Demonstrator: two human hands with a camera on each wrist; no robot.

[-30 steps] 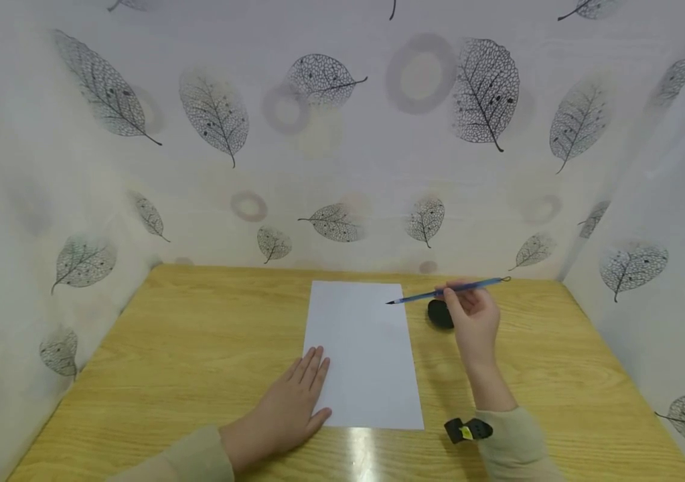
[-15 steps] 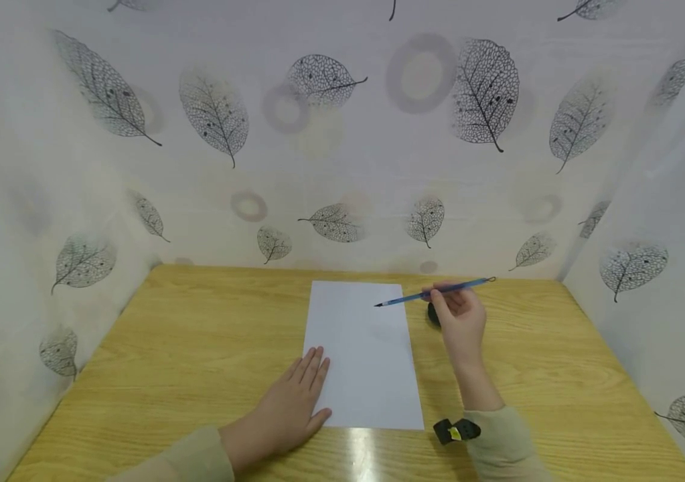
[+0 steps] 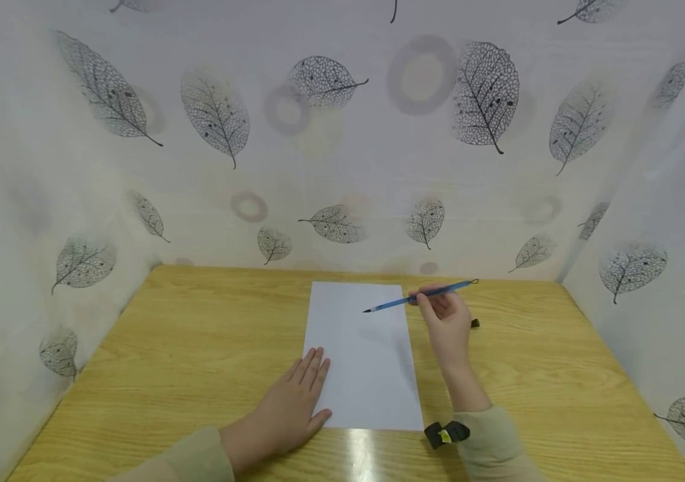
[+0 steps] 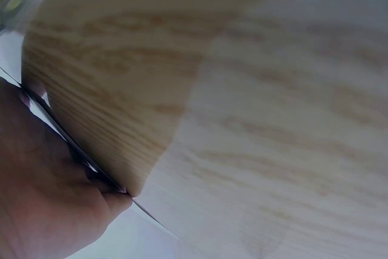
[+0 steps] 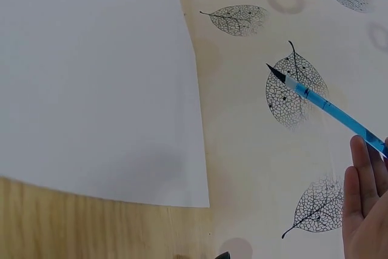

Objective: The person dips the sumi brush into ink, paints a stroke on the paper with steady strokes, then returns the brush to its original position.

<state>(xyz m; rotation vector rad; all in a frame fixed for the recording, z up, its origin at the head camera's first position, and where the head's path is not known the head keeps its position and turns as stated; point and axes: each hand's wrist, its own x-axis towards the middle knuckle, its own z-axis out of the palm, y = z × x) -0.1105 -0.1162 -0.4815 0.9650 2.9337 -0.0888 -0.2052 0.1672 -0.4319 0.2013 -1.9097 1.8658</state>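
Observation:
In the head view a white sheet of paper (image 3: 360, 361) lies on the table. My left hand (image 3: 290, 405) rests flat on its lower left edge, fingers straight. The left wrist view shows that hand (image 4: 54, 192) only in part. My right hand (image 3: 447, 328) pinches a blue paintbrush (image 3: 392, 304) over the paper's upper right edge. The brush slants, its dark tip pointing left and apart from the sheet. In the right wrist view the paintbrush (image 5: 330, 108) has a clear blue handle and black bristles. A black object (image 3: 475, 323) is mostly hidden behind my right hand.
The wood-grain table (image 3: 209, 335) extends on both sides of the paper. A pale curtain (image 3: 342, 154) printed with leaves encloses the back and both sides. A black strap piece (image 3: 446, 434) is at my right cuff.
My right hand has moved left with the paintbrush, taking the tip farther over the paper. It now covers most of the black object. My left hand has stayed in place.

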